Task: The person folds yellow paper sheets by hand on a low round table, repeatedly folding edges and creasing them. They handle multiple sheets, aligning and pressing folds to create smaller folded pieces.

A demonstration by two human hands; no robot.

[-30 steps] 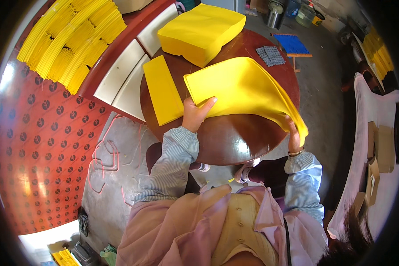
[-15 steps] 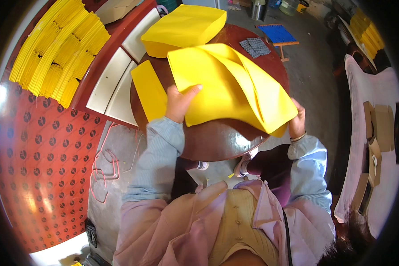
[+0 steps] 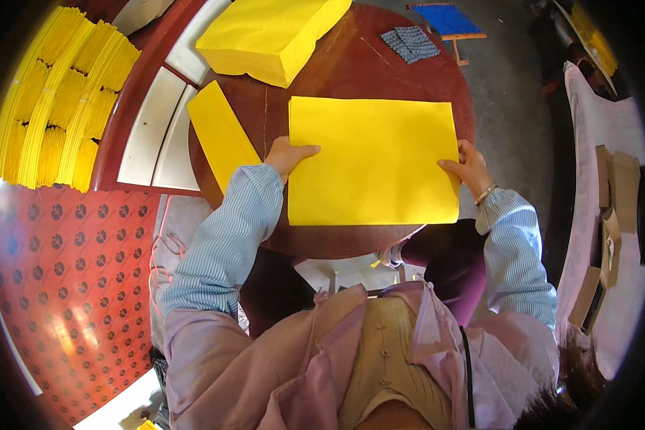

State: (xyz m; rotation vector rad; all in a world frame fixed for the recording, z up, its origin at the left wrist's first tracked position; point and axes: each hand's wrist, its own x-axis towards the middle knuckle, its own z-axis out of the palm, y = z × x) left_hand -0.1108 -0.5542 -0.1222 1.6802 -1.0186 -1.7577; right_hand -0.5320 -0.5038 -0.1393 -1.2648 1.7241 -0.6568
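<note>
Between my hands, a stack of yellow paper sheets (image 3: pixel 373 172) lies flat and squared, over the near part of the round table. My left hand (image 3: pixel 288 156) grips its left edge, thumb on top and fingers beneath. At the right edge my right hand (image 3: pixel 469 168) pinches it the same way. How many layers it has cannot be made out. Beside my left hand lies a narrow yellow paper strip or folded stack (image 3: pixel 222 132). Farther back on the table rests a thick yellow paper stack (image 3: pixel 265 39).
The brown round table (image 3: pixel 351 68) carries a grey checked cloth (image 3: pixel 410 44) at its far right. A blue-topped stool (image 3: pixel 448 20) stands beyond it. On the left, bundled yellow paper (image 3: pixel 57 107) sits on a red patterned surface (image 3: pixel 72 279). Cardboard boxes (image 3: pixel 616 193) lie on a pale cloth at right.
The yellow sheets were tilted, bent and fanned apart; now they lie flat and even. My right hand has shifted a little left and upward. The view has tilted, so the table's things appear higher.
</note>
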